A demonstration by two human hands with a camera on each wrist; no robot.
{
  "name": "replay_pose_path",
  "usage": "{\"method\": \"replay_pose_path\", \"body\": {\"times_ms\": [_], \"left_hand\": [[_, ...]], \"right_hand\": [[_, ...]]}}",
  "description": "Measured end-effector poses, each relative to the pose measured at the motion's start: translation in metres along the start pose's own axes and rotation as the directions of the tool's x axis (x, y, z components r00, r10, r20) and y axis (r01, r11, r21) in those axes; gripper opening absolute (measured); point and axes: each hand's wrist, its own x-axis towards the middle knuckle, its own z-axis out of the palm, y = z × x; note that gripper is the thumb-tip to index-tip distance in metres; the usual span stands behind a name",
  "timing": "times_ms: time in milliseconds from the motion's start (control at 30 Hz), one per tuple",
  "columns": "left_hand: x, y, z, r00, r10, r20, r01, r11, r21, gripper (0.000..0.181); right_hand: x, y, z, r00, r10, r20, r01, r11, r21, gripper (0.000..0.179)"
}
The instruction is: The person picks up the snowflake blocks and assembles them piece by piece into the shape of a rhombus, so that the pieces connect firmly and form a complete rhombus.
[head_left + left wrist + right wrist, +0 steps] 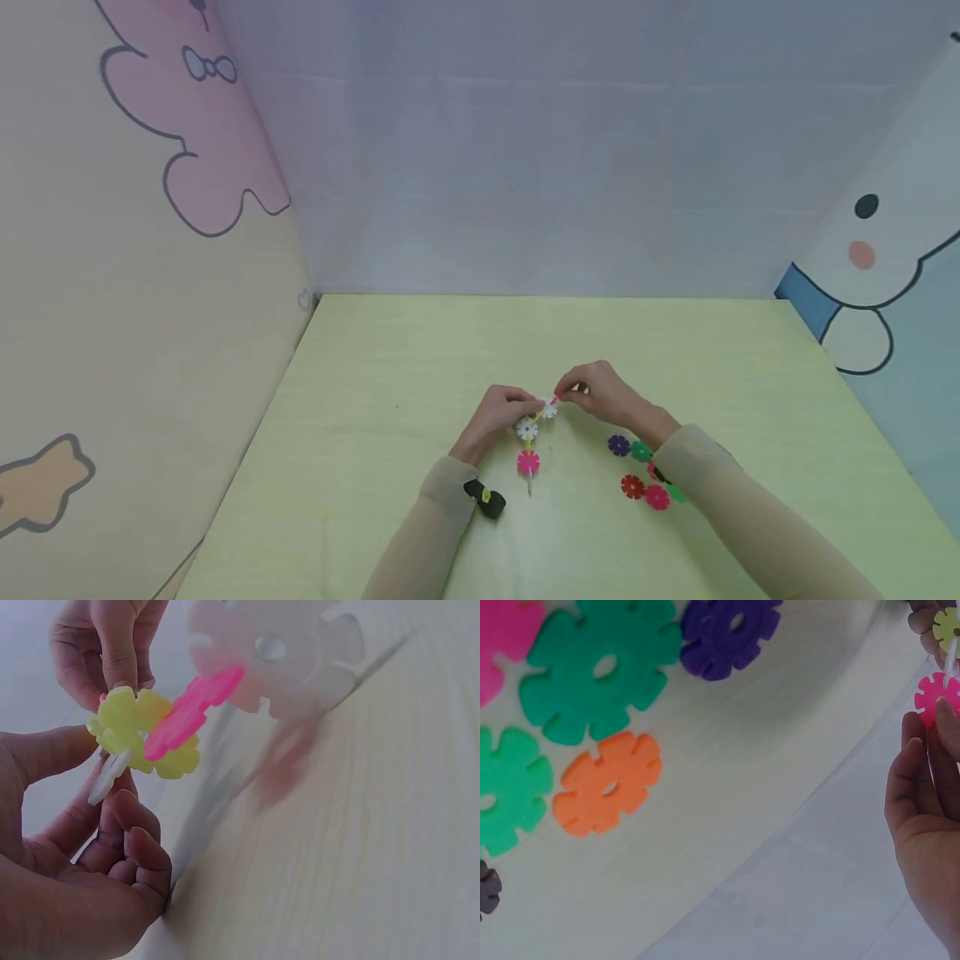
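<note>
Slotted, flower-shaped plastic interlocking discs are joined into a chain between the hands. In the head view, its pink disc (528, 462) lies lowest, below a white disc (527, 429). My left hand (498, 417) pinches the chain near its upper end; a yellow disc (124, 712) and a white disc seen edge-on (110, 778) are at those fingertips. My right hand (603, 396) pinches another pink disc (936, 696) right at the chain's upper white disc (550, 408). Fingers partly hide where these discs meet.
Several loose discs lie right of the chain, among them a purple disc (618, 446), a green disc (641, 451) and a red disc (632, 487); the right sleeve (720, 483) covers part of this group. A light wooden table (390, 350) meets a pale back wall (510, 183).
</note>
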Motion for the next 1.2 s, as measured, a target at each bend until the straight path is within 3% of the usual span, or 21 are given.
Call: {"method": "replay_pose_path", "body": {"times_ms": [267, 400, 633, 967, 1200], "left_hand": [[0.002, -0.004, 0.001, 1.0, 0.019, 0.0, -0.019, 1.0, -0.024, 0.016], [0.001, -0.003, 0.0, 1.0, 0.015, -0.003, -0.016, 0.999, -0.046, 0.014], [0.0, -0.002, -0.001, 1.0, 0.002, -0.02, -0.004, 0.997, -0.081, 0.015], [0.0, -0.006, 0.002, 1.0, -0.002, -0.026, 0.0, 0.998, -0.066, 0.014], [0.0, -0.005, 0.001, 0.999, 0.002, -0.05, -0.005, 0.998, -0.057, 0.015]], "right_hand": [[-0.003, 0.001, 0.002, 0.999, 0.015, -0.031, -0.015, 1.0, 0.002, 0.015], [-0.008, 0.005, -0.004, 0.996, 0.079, -0.052, -0.08, 0.997, -0.019, 0.021], [-0.029, 0.023, -0.025, 0.97, 0.231, -0.078, -0.235, 0.971, -0.05, 0.024], [-0.069, 0.04, -0.048, 0.949, 0.312, 0.046, -0.31, 0.95, -0.041, 0.025], [-0.084, 0.045, -0.052, 0.904, 0.396, 0.162, -0.399, 0.917, -0.013, 0.03]]}}
